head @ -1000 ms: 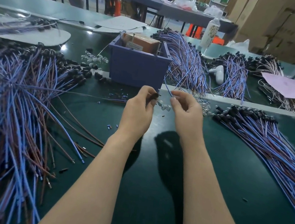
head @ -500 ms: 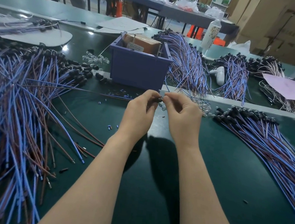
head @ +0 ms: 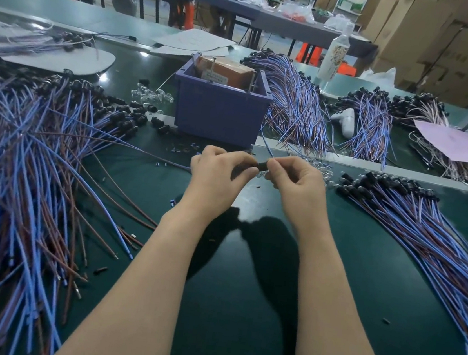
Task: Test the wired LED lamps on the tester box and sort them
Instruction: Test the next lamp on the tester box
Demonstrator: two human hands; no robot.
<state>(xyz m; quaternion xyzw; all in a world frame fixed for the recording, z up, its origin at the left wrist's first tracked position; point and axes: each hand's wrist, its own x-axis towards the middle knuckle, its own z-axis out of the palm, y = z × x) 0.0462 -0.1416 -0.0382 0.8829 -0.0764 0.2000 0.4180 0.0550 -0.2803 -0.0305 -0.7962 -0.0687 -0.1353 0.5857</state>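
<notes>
Currently both hands are held just in front of the blue-violet plastic tester box [head: 220, 113], which stands on the dark green bench [head: 240, 311].

Left hand [head: 218, 175]: grip curled, thumb and fingertips pinching one end of a small black cylindrical lamp holder [head: 262, 166].
Right hand [head: 294, 181]: grip also curled, thumb and forefinger pinching the other end of the same holder.

The holder sits between the two hands, in front of the box's right front corner. It appears lifted off the bench.

A thin blue-and-brown wire pair [head: 142, 149] comes in from the left of the box front and reaches the left hand. A single blue wire [head: 266, 147] slants from the box's right front corner down toward the right hand. Its end is hidden behind the fingers.

Inside the box is a brown block with a white label [head: 225, 71]. Thin metal rods stand upright beside it.

- Left of the box: a large heap of blue and brown wired lamps [head: 22, 166], black heads at the far end.
- Right of the box, nearer the front: a fanned pile of wired lamps [head: 426, 230], heads toward the box.
- Beside the box's right wall: a draped bundle of wired lamps [head: 294, 108].
- Just left of the box: clear domed lamp caps [head: 151, 97].
- Behind the box to the right: a white plastic bottle [head: 334, 57].
- Well to the right of the box: a pale pink paper sheet [head: 452, 142].
</notes>
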